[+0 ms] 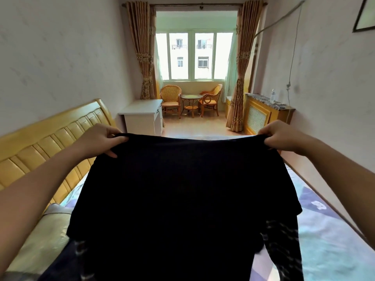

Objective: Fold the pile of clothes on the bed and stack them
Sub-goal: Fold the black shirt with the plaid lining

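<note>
A bedroom with a curtained window [194, 55] and wicker chairs at the far end; we stand over the bed [328, 226], its padded yellow headboard [40, 142] at left. Our left hand [97, 138] has its grip closed on one top corner of a black garment [182, 199], thumb tucked under the edge. The garment hangs spread in the air above the bed between our arms. Our right hand [284, 138] pinches the opposite corner the same way. Beneath it a dark patterned piece [282, 246] lies on the floral sheet. We judge the task is at an early stage: this garment is only shaken out, not yet folded, no finished stack shows, and more clothes wait.
</note>
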